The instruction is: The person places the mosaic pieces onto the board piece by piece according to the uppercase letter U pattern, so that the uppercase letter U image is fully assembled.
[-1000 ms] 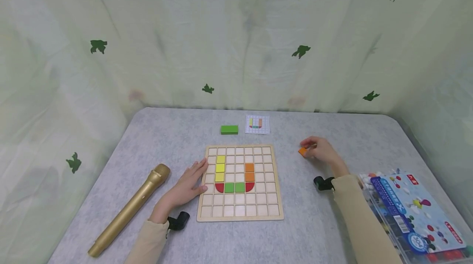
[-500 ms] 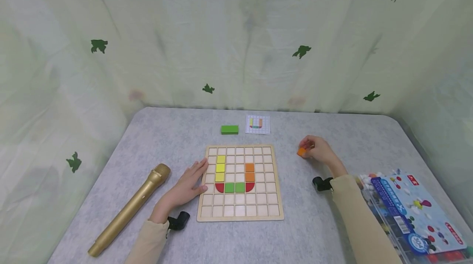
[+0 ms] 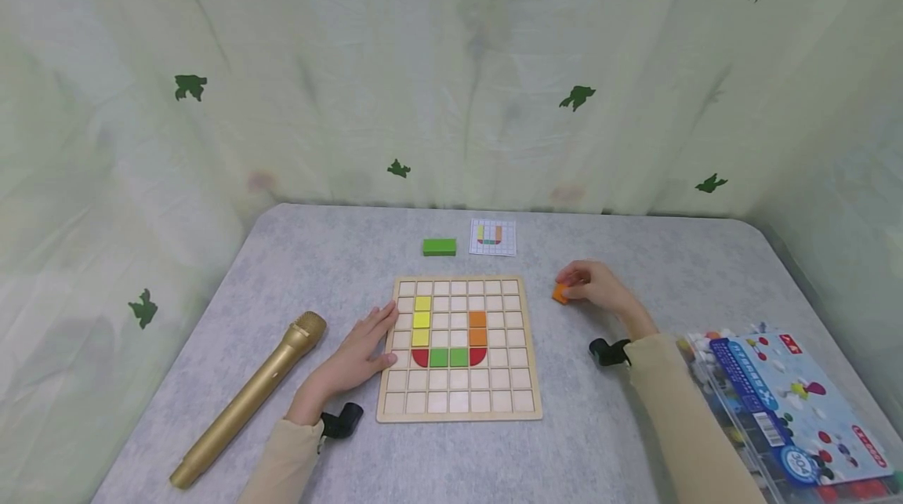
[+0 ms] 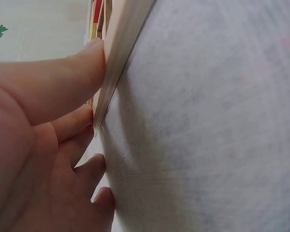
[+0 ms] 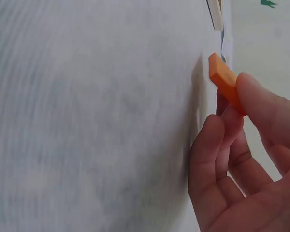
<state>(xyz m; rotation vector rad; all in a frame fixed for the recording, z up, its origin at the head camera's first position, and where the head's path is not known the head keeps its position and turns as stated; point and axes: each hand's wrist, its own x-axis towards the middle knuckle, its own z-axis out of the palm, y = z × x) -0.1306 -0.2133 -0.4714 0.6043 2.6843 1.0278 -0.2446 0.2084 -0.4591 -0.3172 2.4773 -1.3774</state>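
A wooden grid board (image 3: 501,394) lies mid-table, bearing yellow tiles (image 3: 421,320), green tiles (image 3: 448,357), orange tiles (image 3: 477,329) and red rounded tiles (image 3: 420,357) in a U shape. Against its left edge rests my left hand (image 3: 356,355), fingers fairly straight; the left wrist view shows the thumb touching the board's wooden side (image 4: 117,53). Right of the board, my right hand (image 3: 600,288) pinches an orange square tile (image 5: 224,79) between thumb and fingers, apart from the board. In the right wrist view the tile is held above the tabletop.
Behind the board lie a green block (image 3: 440,247) and a small card (image 3: 492,237) printed with a coloured U on a grid. A gold microphone (image 3: 247,400) lies at left. At right stands a clear box (image 3: 741,426) of coloured parts under a blue printed sheet (image 3: 800,410).
My right hand has moved a little left toward the board, carrying the orange tile, which has turned slightly. The left hand and the tiles on the board stay as they were.
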